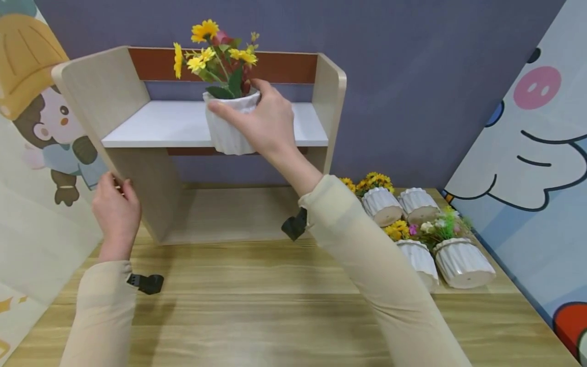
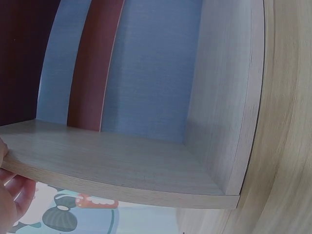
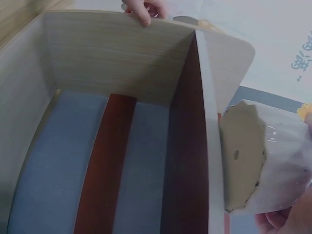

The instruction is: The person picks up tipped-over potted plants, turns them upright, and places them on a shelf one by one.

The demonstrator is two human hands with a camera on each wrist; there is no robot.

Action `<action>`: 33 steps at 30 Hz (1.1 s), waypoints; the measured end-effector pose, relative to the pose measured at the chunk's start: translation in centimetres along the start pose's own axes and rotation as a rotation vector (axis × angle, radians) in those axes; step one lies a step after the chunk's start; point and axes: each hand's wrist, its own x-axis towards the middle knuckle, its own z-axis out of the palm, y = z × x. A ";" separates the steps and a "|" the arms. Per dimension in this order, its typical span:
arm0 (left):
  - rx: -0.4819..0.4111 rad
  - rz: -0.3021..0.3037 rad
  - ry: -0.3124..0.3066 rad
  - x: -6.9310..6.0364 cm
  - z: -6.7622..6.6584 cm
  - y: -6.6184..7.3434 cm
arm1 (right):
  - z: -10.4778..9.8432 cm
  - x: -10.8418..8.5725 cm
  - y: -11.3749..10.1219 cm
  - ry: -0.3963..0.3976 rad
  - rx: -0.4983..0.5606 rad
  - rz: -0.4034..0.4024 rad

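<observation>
My right hand (image 1: 271,120) grips a white ribbed flowerpot (image 1: 229,127) by its rim, thumb on one side and fingers on the other. Yellow and dark red artificial flowers (image 1: 220,56) stand upright in it. The pot is at the front edge of the white middle shelf (image 1: 160,122); its unglazed base shows in the right wrist view, beside the board. At the left, my left hand (image 1: 116,206) holds the front edge of the side panel (image 1: 137,188) of the small wooden shelf unit. The left wrist view shows the thumb inside the panel (image 2: 112,156) and fingers outside.
Several white pots (image 1: 463,262) with flowers lie on their sides at the right of the wooden table (image 1: 257,306). Behind the shelf unit stands a grey-purple wall (image 1: 412,92). Walls with cartoon pictures (image 1: 518,148) rise at both sides.
</observation>
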 end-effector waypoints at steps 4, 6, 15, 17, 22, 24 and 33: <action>-0.002 -0.015 -0.010 0.0 0.0 -0.1 | 0.7 0.5 0.0 -0.011 -0.019 0.032; -0.002 -0.013 -0.004 0.0 -0.1 -0.1 | 1.0 0.7 0.1 -0.014 -0.022 0.047; -0.010 -0.003 0.006 -0.2 -0.2 -0.2 | 2.3 1.7 0.0 -0.018 -0.041 0.100; -0.014 0.001 0.008 -0.2 -0.1 -0.1 | 2.5 1.8 0.0 -0.021 -0.048 0.107; -0.015 -0.002 0.007 0.0 0.0 0.2 | 2.3 1.8 0.4 -0.082 -0.063 0.095; -0.016 -0.007 0.008 0.0 0.0 0.2 | 2.0 1.6 0.6 -0.120 -0.060 0.075; -0.009 -0.009 -0.005 -0.2 0.0 0.1 | 1.6 0.3 1.5 -0.155 -0.014 0.024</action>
